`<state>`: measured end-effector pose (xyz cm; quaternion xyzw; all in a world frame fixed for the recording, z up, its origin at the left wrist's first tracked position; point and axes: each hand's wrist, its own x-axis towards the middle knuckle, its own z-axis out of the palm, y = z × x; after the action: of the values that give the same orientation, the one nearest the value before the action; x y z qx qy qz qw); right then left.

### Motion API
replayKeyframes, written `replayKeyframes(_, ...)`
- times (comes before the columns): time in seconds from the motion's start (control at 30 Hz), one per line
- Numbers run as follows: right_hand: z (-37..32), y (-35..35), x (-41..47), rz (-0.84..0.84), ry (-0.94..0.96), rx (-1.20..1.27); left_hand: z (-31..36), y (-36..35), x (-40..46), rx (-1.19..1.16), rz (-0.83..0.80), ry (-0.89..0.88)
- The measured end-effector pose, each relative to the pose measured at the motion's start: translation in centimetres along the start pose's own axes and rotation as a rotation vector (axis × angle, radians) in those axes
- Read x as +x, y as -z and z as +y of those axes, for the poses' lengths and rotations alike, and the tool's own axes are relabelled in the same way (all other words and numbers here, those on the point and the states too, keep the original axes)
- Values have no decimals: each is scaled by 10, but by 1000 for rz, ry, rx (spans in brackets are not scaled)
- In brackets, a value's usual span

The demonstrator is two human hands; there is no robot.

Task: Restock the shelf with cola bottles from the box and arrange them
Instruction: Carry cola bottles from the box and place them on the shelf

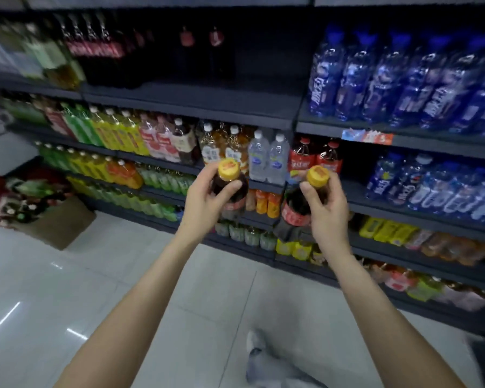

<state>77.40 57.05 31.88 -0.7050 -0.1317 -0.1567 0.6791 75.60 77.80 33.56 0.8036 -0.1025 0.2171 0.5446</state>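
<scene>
A person's left hand [207, 198] grips a dark plastic cola bottle with a yellow cap [230, 189] by its neck. Just beside it, the right hand [324, 204] holds a second yellow-capped cola bottle [300, 203], both raised before the dark metal shelf [196, 105]. The brown cardboard box [59, 222] sits on the floor, well left of the left hand.

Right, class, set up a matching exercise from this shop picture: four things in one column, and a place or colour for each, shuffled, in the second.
Things:
1. left hand
2. clear water bottles
3. cardboard box
4. cap of the right-hand cola bottle

Places and colours:
A. on the floor, far left
B. yellow
C. gripping a cola bottle's neck
D. on a shelf, behind the two hands

Pairs: 1-C, 2-D, 3-A, 4-B
</scene>
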Motion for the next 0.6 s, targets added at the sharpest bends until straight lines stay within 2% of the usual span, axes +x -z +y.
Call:
replayKeyframes(0.33, 18, -108, 241, -63, 535, -149, -69, 36, 240, 111, 59, -314)
replayKeyframes(0.47, 49, -137, 311, -21, 622, -197, -115, 33, 320, 63, 81, -378)
replayKeyframes(0.6, 89, -165, 370, 7, 643, -238, -165, 20, 385, -23, 191, -382)
